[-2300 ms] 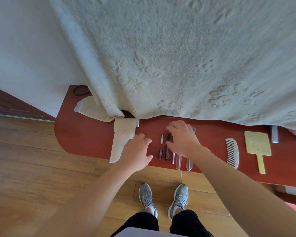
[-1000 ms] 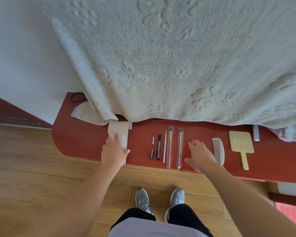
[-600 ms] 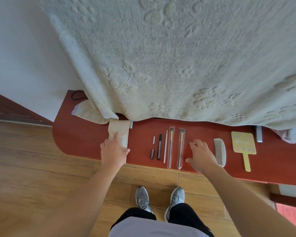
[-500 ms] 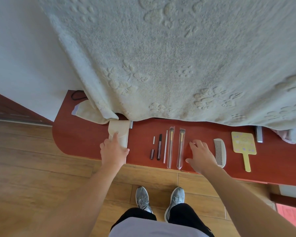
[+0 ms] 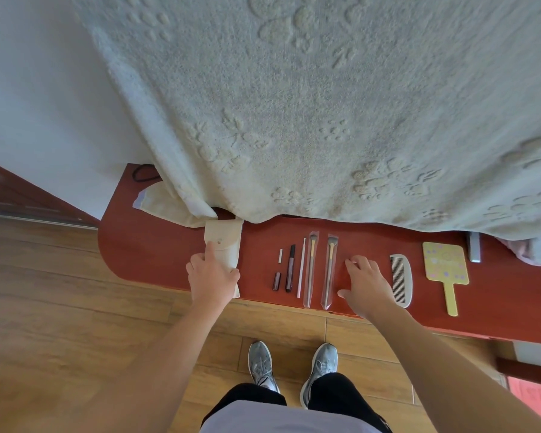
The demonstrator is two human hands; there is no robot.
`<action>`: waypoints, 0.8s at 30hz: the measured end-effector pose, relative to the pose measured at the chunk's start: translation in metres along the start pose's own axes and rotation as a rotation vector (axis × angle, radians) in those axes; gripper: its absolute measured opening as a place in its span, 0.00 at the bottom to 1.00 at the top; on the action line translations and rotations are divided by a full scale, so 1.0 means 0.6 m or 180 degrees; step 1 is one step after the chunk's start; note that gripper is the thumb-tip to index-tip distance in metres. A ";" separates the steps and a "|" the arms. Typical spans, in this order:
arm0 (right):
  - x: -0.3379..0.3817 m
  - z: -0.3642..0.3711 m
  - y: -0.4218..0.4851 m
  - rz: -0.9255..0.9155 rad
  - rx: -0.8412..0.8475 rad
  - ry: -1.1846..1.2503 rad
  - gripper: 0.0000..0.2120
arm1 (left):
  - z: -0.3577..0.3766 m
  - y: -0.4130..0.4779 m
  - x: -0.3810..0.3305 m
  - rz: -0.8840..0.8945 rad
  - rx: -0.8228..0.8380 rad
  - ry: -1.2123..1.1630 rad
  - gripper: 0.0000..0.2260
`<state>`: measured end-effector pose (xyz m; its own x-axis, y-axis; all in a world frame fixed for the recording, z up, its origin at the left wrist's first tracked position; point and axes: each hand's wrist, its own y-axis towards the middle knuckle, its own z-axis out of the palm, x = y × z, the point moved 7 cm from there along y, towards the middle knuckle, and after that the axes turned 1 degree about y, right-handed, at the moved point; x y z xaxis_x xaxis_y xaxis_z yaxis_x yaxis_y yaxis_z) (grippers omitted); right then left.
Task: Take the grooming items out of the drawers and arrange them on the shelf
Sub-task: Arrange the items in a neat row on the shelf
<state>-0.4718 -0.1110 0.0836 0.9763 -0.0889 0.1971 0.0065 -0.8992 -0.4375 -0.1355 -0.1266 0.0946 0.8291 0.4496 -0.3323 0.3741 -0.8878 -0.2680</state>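
Observation:
On the red-brown shelf (image 5: 156, 260) lies a row of grooming items. My left hand (image 5: 211, 278) rests on a cream pouch (image 5: 224, 245), index finger stretched over it. To its right lie a small dark tube (image 5: 277, 281), a dark pencil (image 5: 291, 267), a thin white stick (image 5: 301, 267) and two brushes in clear sleeves (image 5: 310, 270) (image 5: 329, 271). My right hand (image 5: 367, 284) hovers or rests on bare shelf between the brushes and a white comb (image 5: 402, 279), fingers spread. A yellow hand mirror (image 5: 445, 270) lies further right.
A large pale fleece blanket (image 5: 325, 104) hangs over the back of the shelf and hides what is behind. A cream cloth bag (image 5: 160, 203) and a black hair tie (image 5: 142, 175) lie at the shelf's left end. A grey item (image 5: 473, 246) sits far right. Wooden floor lies below.
My right hand left the small tubes and brushes and moved right, beside the comb. My left hand moved left onto the cream pouch. Since half a second ago, hardly anything moved.

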 end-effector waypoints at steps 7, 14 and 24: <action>-0.002 0.000 0.000 -0.0014 0.0000 -0.0011 0.36 | 0.010 -0.032 -0.043 0.0273 0.0044 -0.0067 0.38; -0.004 0.002 0.002 -0.0005 -0.0010 0.0052 0.36 | 0.042 -0.036 -0.081 0.0445 0.0253 0.0097 0.37; -0.003 0.003 0.002 0.0014 -0.0010 0.0082 0.36 | 0.057 -0.027 -0.094 0.0511 0.0240 0.0134 0.36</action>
<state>-0.4729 -0.1111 0.0812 0.9705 -0.1039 0.2177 0.0014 -0.9001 -0.4356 -0.2029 -0.1342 0.0868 0.8929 0.2967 -0.3386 0.2044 -0.9373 -0.2822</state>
